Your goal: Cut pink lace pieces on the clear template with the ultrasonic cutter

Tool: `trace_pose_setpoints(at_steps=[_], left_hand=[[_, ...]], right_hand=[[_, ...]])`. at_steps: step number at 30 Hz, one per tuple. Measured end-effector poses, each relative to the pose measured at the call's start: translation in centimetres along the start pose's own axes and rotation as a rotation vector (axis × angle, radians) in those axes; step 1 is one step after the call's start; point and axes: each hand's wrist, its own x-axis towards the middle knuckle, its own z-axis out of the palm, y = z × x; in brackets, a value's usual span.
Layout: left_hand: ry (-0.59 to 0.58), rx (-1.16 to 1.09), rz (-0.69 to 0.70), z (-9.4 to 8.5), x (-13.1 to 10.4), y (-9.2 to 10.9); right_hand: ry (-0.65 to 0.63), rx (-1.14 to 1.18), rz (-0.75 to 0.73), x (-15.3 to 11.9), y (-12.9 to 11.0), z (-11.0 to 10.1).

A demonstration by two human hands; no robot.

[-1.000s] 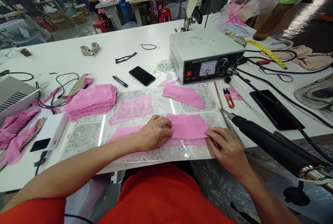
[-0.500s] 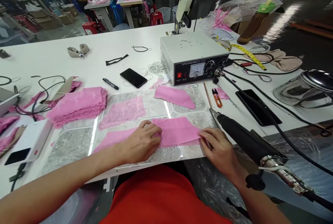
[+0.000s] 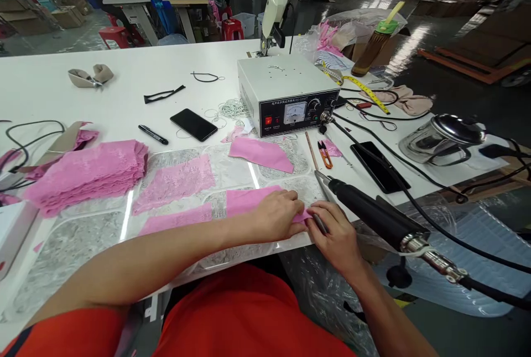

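A smooth pink fabric piece [image 3: 244,200] lies on the marbled mat in front of me. My left hand [image 3: 279,216] is closed at its right end, fingers curled and pinching the cloth. At that piece's right corner is my right hand [image 3: 335,236], its fingertips touching the fabric. A slim grey metal tool [image 3: 319,225] shows between those fingers; its kind is mostly hidden. Just right of the hand lies a black handheld welding tool [image 3: 365,205] with a metal tip, cabled toward the grey control box [image 3: 290,69]. Another smooth pink piece [image 3: 262,153] and a lace piece [image 3: 176,180] lie nearby.
A stack of pink lace pieces [image 3: 93,172] stands at left. Two phones, one black phone [image 3: 193,124] being left of the box, a marker [image 3: 153,134], orange thread snips [image 3: 324,155] and a glass pot [image 3: 440,138] are around. Cables cross the right side.
My left hand has slid right along the fabric to its right end, close to my right hand. The whole view has shifted to the right.
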Motion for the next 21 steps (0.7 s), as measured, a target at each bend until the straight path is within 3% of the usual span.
trace_pose_setpoints(at_steps=[21], left_hand=[[0.028,-0.225,-0.144,0.76,0.42,-0.23]], right_hand=[[0.089,0.035,-0.028,0.34,-0.33,0.04]])
